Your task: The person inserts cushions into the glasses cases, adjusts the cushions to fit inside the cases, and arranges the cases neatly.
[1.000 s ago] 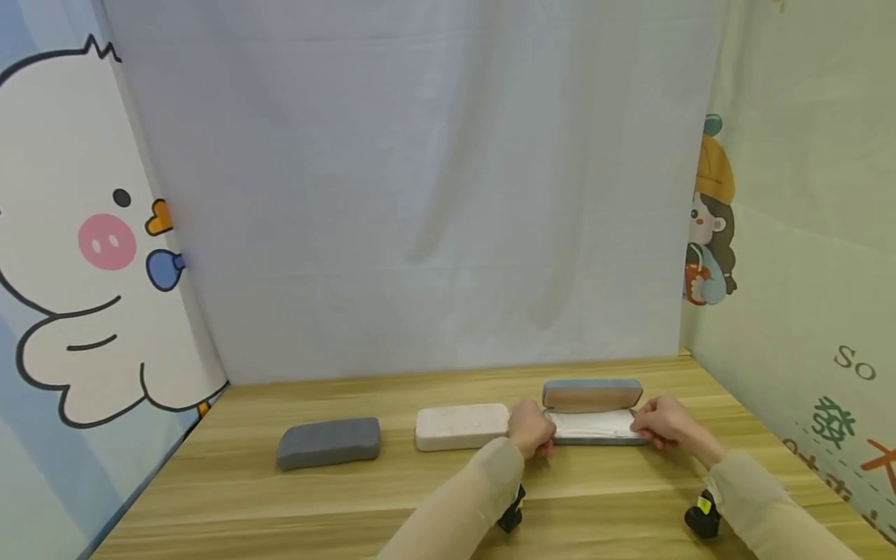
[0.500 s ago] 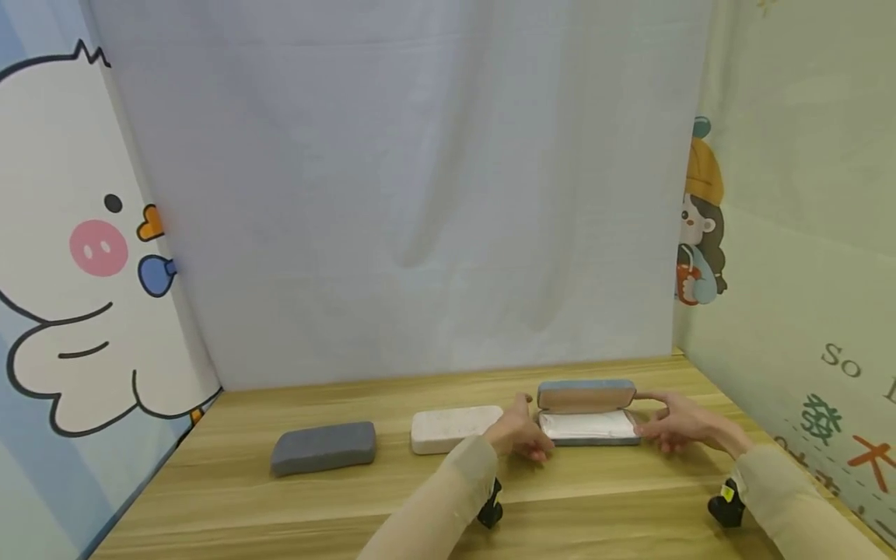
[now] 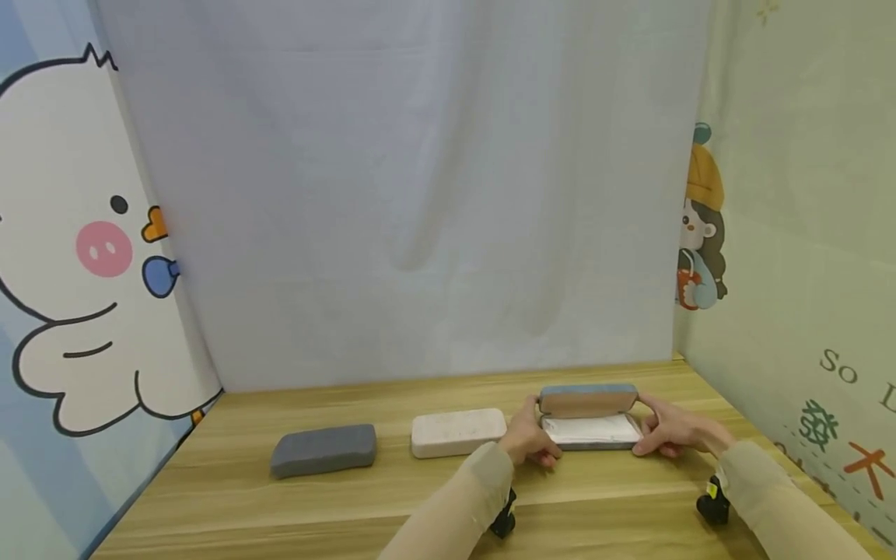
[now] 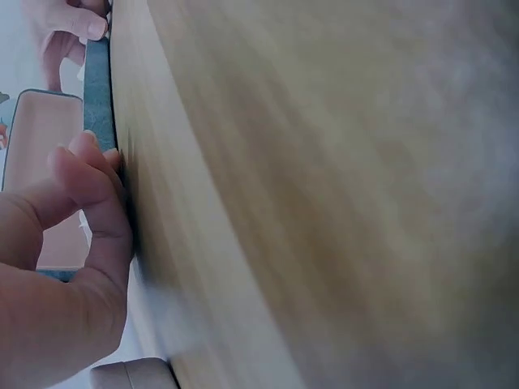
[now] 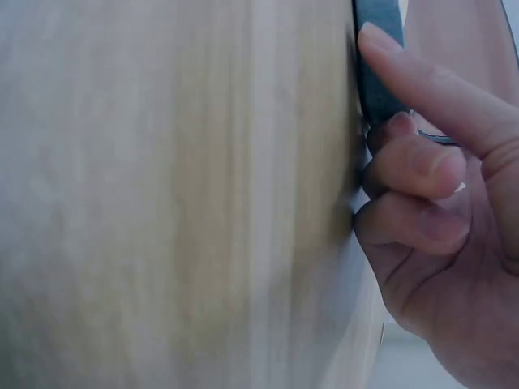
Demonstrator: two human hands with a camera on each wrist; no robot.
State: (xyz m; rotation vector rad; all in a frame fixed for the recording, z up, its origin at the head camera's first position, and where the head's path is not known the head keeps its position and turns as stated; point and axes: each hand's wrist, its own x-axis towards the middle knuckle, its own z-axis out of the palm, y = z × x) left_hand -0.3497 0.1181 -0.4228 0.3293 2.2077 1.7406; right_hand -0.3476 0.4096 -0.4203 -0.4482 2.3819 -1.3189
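An open glasses case (image 3: 589,404), blue-grey outside and pinkish-tan inside its lid, lies at the right of the table. A white cloth or sheet (image 3: 591,430) covers the inside of its base. My left hand (image 3: 528,437) holds the left end, its bent fingers against the case front (image 4: 99,93) in the left wrist view. At the right end, my right hand (image 3: 672,428) grips the case between a thumb on the base's front (image 5: 378,73) and a forefinger reaching toward the lid. Whether anything lies beneath the cloth is hidden.
A closed cream case (image 3: 458,432) lies just left of my left hand. Farther left is a closed dark grey case (image 3: 324,450). A white curtain (image 3: 392,194) hangs behind the wooden table (image 3: 315,521), with printed walls on either side.
Both hands let go of the white cloth's ends and spread apart beside the case. They have since closed in on the case's two ends. The case stays open in place.
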